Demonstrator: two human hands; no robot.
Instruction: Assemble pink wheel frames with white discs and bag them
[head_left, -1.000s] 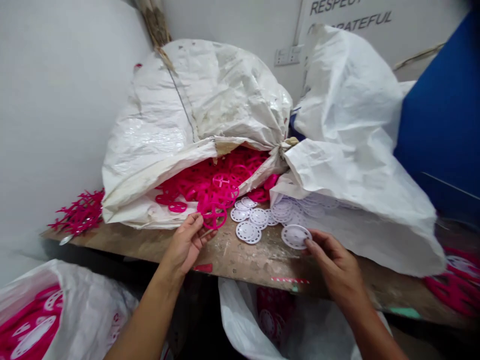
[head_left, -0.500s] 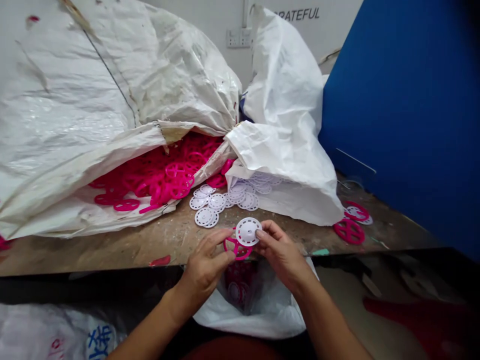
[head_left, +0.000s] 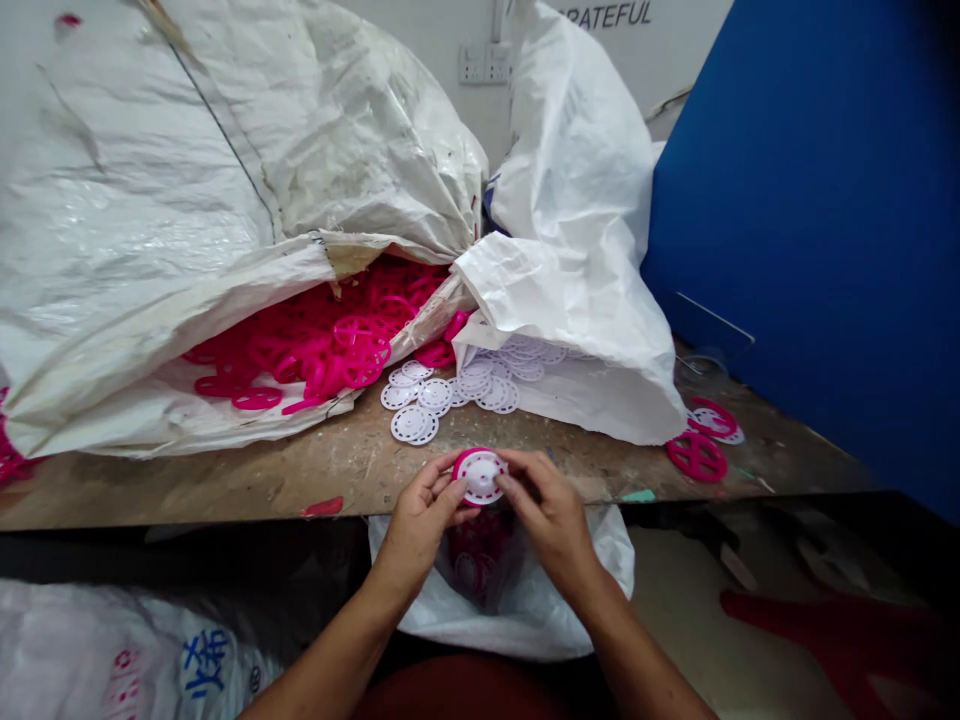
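White plastic disc, round and slotted, faces up over a round pink plastic piece, both pinched by the fingers of the left hand and right hand. Neither hand is nearer; pink rim shows leftward, and the round pair has no long axis. Behind, on a brown tabletop, lie loose white slotted discs.
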